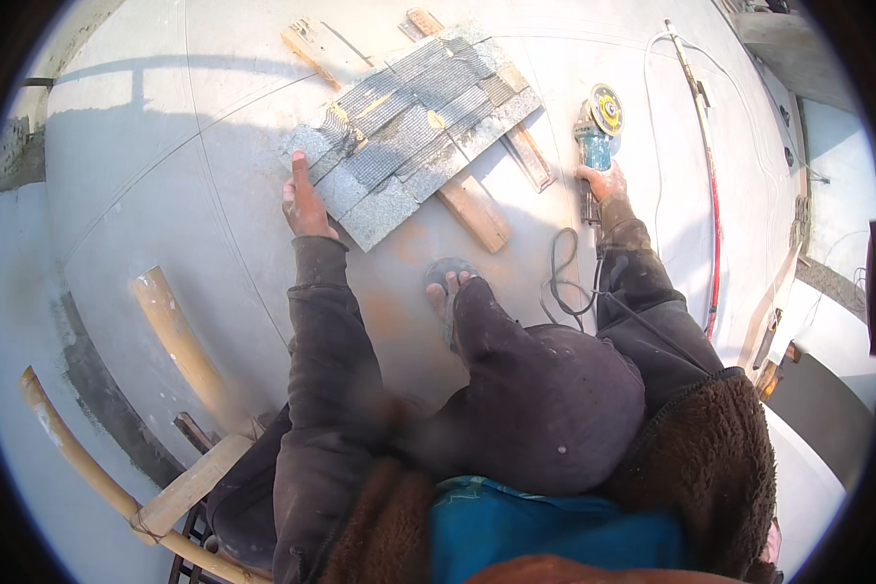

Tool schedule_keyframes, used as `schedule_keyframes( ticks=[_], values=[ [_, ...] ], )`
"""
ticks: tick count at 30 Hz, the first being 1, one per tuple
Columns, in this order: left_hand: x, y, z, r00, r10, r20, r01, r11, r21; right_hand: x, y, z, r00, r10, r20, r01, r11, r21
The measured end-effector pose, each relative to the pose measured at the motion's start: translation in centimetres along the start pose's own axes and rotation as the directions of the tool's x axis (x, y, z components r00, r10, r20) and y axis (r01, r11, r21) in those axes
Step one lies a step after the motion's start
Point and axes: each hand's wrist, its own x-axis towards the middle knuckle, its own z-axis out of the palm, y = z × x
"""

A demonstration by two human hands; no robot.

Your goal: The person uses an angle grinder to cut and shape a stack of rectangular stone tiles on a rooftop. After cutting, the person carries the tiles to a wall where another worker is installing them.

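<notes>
A grey stone tile panel [384,209] with dark mesh across its surface lies tilted over wooden pieces in front of me. My left hand [307,202] grips its near left corner, the thumb on top and the other fingers partly hidden. At the right, my right hand [605,183] is closed round the lower body of a teal angle grinder [594,148]. The grinder points away from me, its yellow-centred disc [606,109] face up and apart from the panel. I cannot tell whether the disc is spinning.
Wooden blocks [477,216] stick out from under the panel. The grinder's black cord [558,277] loops beside my right forearm. A long pole with a red lower part [715,224] lies farther right. At the left stands a bamboo ladder [180,336]. My foot [448,292] is near the panel.
</notes>
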Motion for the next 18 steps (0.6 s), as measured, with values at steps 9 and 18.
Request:
schedule_keyframes(
  ticks=[9, 18],
  values=[
    [-1.2, 1.1, 0.4, 0.991, -0.042, 0.128, 0.044, 0.999, -0.011, -6.7, 1.5, -2.9, 0.995, -0.088, 0.051, 0.027, 0.710, 0.704],
    [-2.8, -0.3, -1.7, 0.971, -0.048, 0.233, 0.072, 0.993, -0.097, -8.2, -1.9, -4.9, 0.931, -0.272, 0.244, -0.055, 0.557, 0.828]
  ],
)
